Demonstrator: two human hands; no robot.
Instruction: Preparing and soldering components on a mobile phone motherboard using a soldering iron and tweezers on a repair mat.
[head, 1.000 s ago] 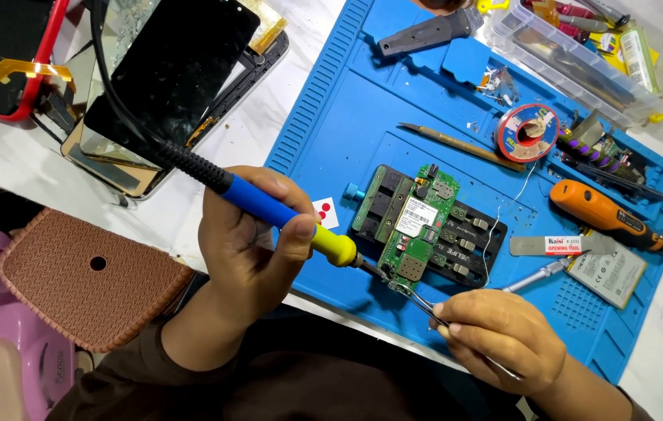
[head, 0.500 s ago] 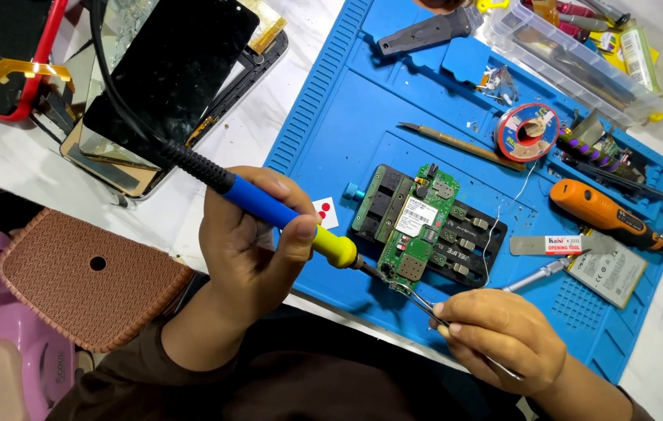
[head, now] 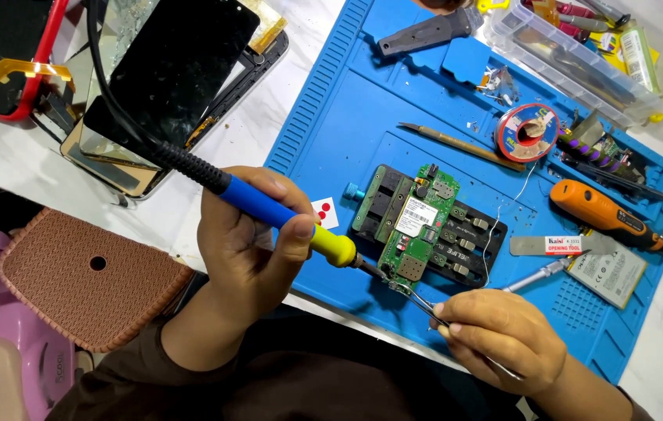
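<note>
Since the earlier frames nothing has visibly moved. Clamped in its black holder (head: 468,242) on the blue mat (head: 331,132), the green circuit board (head: 417,230) lies between both hands. Left hand (head: 249,245) grips the soldering iron (head: 285,218), tip at the board's near edge; right hand (head: 507,335) pinches tweezers (head: 423,304) there.

Bare blue mat (head: 331,125) lay open left of the circuit board (head: 413,226). Right of the board, a solder reel (head: 527,131), an orange tool (head: 598,214) and a metal blade (head: 554,245) blocked passage. Both hands crowded its near edge.
</note>
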